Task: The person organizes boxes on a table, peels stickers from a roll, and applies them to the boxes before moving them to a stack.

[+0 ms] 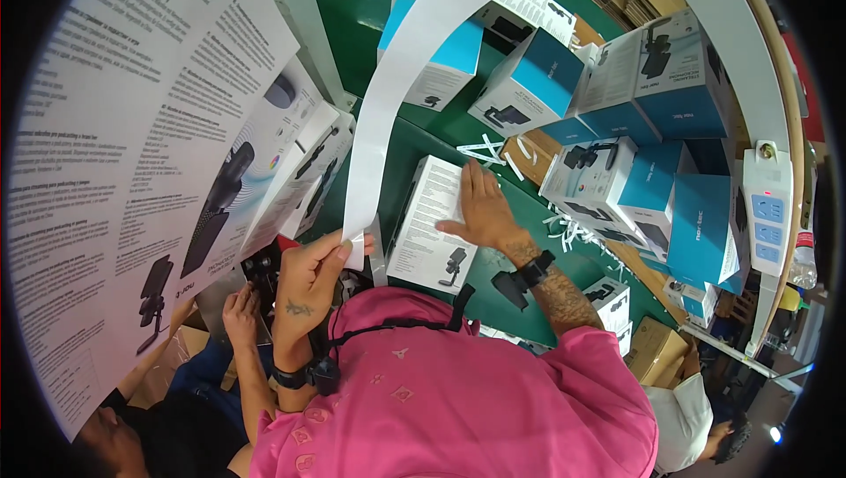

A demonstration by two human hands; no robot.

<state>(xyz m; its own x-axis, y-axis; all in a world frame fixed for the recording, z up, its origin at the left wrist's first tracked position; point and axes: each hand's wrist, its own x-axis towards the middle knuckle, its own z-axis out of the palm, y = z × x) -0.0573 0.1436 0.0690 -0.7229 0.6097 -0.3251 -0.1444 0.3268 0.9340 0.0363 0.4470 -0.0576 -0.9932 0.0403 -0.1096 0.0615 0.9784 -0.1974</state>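
My left hand (310, 282) is closed, pinching the lower end of a long white paper strip (381, 99), which arches up and away to the right. In front of me a white microphone box (425, 236) with printed text lies on the green work surface (520, 280). My right hand (485, 207) rests on the box's right side, its fingers stretched out. Both wrists wear black straps with small devices.
Several blue and white boxes (529, 81) stand at the back and right. White strip scraps (483, 154) lie behind the box. A large printed carton (167, 125) fills the left side. At far right is a power strip (767, 205). Another person's hand (240, 315) is at lower left.
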